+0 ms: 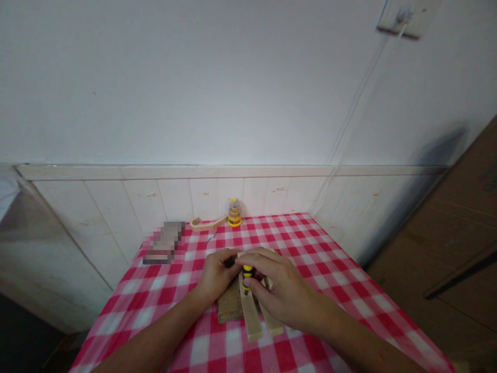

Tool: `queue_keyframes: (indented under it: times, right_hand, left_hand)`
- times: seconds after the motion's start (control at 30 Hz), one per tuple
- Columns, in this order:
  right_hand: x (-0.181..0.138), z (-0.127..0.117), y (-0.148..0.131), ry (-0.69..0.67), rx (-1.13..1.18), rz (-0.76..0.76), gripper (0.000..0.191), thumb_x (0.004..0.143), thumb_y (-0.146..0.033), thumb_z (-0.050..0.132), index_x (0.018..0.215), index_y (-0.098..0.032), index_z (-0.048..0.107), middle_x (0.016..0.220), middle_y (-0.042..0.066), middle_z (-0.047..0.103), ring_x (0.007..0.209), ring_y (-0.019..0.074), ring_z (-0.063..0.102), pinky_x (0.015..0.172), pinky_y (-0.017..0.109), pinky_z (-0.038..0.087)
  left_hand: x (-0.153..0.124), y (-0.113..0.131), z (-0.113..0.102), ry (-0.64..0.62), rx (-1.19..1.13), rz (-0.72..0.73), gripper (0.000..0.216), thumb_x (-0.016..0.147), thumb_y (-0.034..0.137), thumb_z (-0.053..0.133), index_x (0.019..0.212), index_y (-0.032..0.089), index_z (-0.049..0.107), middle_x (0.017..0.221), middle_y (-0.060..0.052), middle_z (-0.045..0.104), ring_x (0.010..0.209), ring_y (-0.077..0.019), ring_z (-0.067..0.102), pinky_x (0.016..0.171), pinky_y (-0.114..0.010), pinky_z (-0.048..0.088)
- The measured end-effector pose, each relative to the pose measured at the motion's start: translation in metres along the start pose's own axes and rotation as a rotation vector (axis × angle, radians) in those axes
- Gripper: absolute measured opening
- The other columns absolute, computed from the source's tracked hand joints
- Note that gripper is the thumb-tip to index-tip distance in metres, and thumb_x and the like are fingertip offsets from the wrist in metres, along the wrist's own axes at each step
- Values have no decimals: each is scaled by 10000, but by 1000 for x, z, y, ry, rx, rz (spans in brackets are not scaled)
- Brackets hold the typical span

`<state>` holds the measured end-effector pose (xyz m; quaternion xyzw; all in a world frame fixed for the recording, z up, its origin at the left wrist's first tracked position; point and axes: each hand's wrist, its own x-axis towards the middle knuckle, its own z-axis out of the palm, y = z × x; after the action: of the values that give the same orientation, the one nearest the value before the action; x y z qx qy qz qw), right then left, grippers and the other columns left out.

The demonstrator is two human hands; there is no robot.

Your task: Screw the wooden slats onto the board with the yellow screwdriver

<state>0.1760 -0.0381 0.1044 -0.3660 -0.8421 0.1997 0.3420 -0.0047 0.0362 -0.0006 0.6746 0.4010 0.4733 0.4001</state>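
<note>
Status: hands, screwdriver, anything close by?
Right hand gripping yellow-black screwdriver, pointing down at wooden strip. Left hand near strip's far end. Second strip close alongside.

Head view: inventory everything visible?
Screwdriver: one, yellow-black, centre
Wooden strips: two, pale, centre
Slab: one, brown, beside strips
Bit set: one, yellow, far edge
Curved stick: one, tan, far edge
Thin piece: one, dark, far side
Pixelated object: one, greyish, left
Checked tablecloth: one, red-white, foreground
Wall: one, whitish, behind
Socket: one, white, upper right
Cord: unclear count, white, below socket
Wooden panel: one, brown, right
Left hand: one, at strips
Right hand: one, holding screwdriver
</note>
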Motion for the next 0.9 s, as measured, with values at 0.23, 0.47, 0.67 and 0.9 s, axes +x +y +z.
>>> queue_keyframes:
  times: [0.23, 0.47, 0.67, 0.9]
  right_hand:
    - [-1, -3, 4, -39, -52, 37, 411, 900, -28, 679, 1247, -247, 705, 1256, 68, 755, 1116, 227, 708, 990, 394, 537]
    - [0, -3, 2, -13, -72, 53, 277, 876, -79, 768, 1125, -196, 736, 1109, 67, 780, 999, 220, 727, 898, 346, 554]
    - [0, -2, 4, -3, -82, 86, 292, 860, -111, 806, 1121, -218, 734, 1034, 41, 777, 916, 203, 714, 836, 320, 545]
    - [2, -2, 3, -1, -84, 105, 303, 834, -108, 831, 1111, -189, 740, 984, 45, 775, 870, 204, 704, 787, 312, 539]
  left_hand:
    - [0, 1, 1, 13, 1, -2, 199, 793, 316, 750, 919, 179, 818, 724, -30, 748, 671, -198, 651, 752, -323, 552]
    - [0, -1, 1, 15, 2, -13, 207, 791, 311, 756, 929, 172, 822, 718, -33, 739, 794, -233, 698, 782, -319, 548]
    - [0, -3, 1, 20, 17, -17, 236, 793, 317, 762, 964, 170, 832, 739, -38, 748, 801, -239, 702, 772, -324, 541]
    - [0, -4, 1, 28, 18, -11, 221, 782, 287, 765, 961, 175, 829, 739, -34, 749, 815, -244, 711, 784, -331, 547]
